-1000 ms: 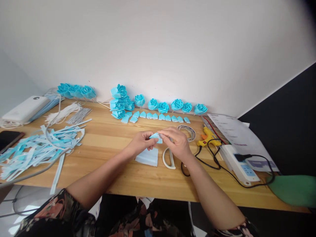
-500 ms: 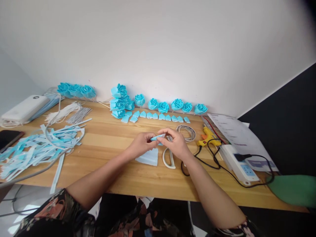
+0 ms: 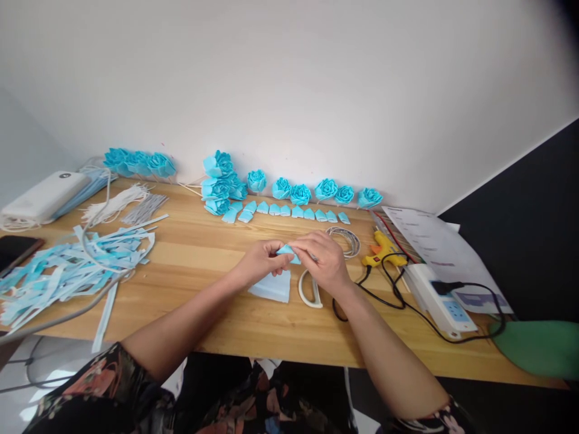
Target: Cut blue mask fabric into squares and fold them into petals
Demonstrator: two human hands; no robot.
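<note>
My left hand (image 3: 259,263) and my right hand (image 3: 322,259) meet over the middle of the wooden table (image 3: 217,325), both pinching a small light-blue folded piece (image 3: 286,251) between their fingertips. Just below the hands lies a pale blue square of fabric (image 3: 273,287). White-handled scissors (image 3: 308,292) rest beside my right wrist. A row of small folded blue petals (image 3: 289,212) lies further back, in front of several blue fabric roses (image 3: 298,193) along the wall.
A heap of blue and white strips (image 3: 67,268) covers the left side. A power bank (image 3: 43,196) and a phone (image 3: 15,250) sit at the far left. A yellow glue gun (image 3: 383,248), wire coil (image 3: 346,240), power strip (image 3: 441,300), papers (image 3: 429,244) lie right.
The hands stay together over the same spot; the fingers have shifted on the small blue piece, turning and folding it. Nothing else on the table has moved.
</note>
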